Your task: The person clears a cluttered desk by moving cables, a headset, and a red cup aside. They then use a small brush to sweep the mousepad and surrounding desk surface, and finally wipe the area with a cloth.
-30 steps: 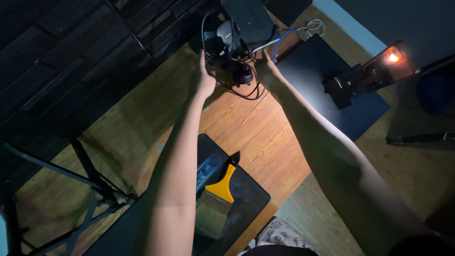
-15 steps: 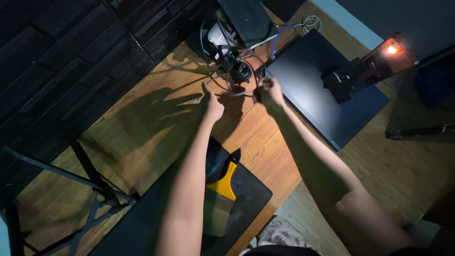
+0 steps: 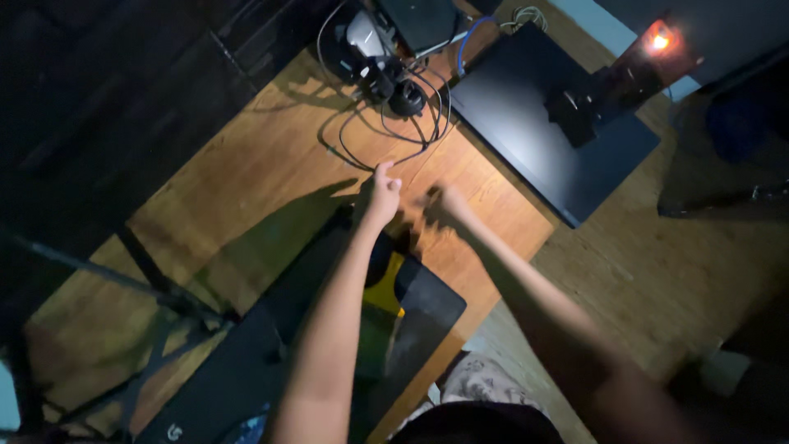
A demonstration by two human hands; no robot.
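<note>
A wooden worktop [image 3: 246, 189] is seen from above, lit warmly in the middle and dark at its edges. A large flat black panel [image 3: 542, 131] lies on the worktop to the right of the cable, with a small black device [image 3: 571, 111] standing on it and an orange lamp [image 3: 657, 39] glowing just beyond that. A dark mat [image 3: 427, 308] is spread on the near part of the worktop, below the cable, and a yellow-handled brush [image 3: 385, 284] lies on it, partly hidden by the left forearm. A cluster of dark equipment [image 3: 374, 53] sits at the far edge, directly above the cable. No package or sign can be made out in the dim light.

The black cable [image 3: 370, 136] lies in loose loops on the wood, running down from the equipment. The left hand [image 3: 383, 187] is closed, its fingertips pinched on the near end of the cable's loop. The right hand [image 3: 444, 201] is blurred, just right of the left and slightly below the cable; it appears loosely curled, but whether anything is gripped cannot be told.
</note>
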